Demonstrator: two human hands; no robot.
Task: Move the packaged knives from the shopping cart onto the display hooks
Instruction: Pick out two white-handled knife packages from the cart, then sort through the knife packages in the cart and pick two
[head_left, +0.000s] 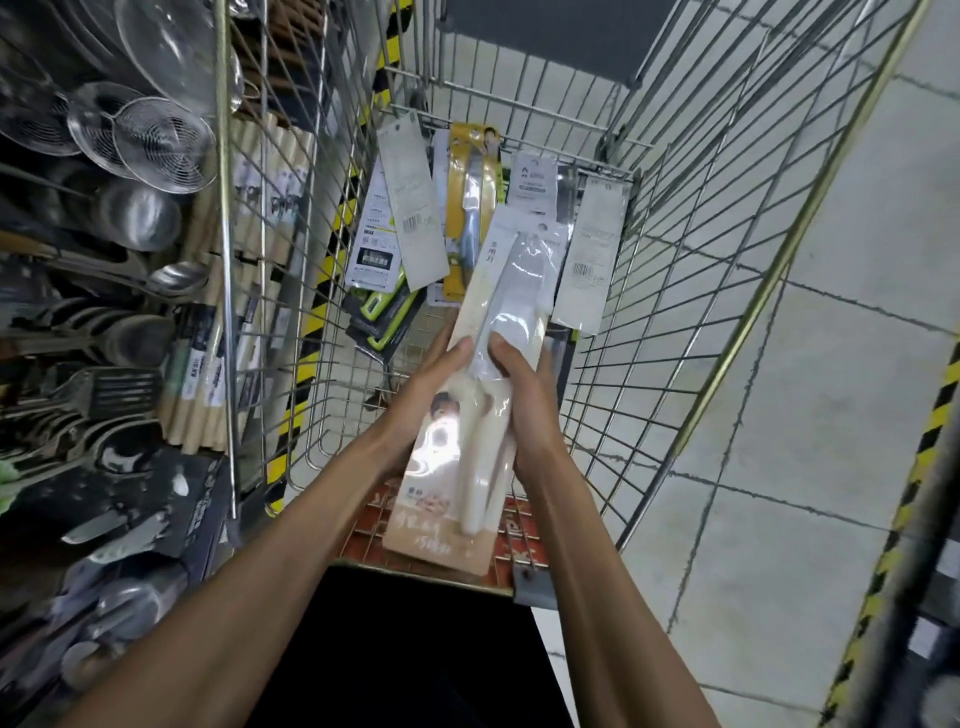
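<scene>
- We hold a long, glossy beige card package with a cream-handled knife (480, 426) above the near end of the silver wire shopping cart (779, 260).
- Our left hand (428, 387) and right hand (527, 395) grip its side edges, thumbs pressed on top.
- More flat, plastic-fronted knife packages (413, 208) lie inside the cart.

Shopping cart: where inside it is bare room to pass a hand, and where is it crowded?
Bare cart floor shows between left hand and left wall, and between right hand and right wall. Packaged knives crowd the far end.
</scene>
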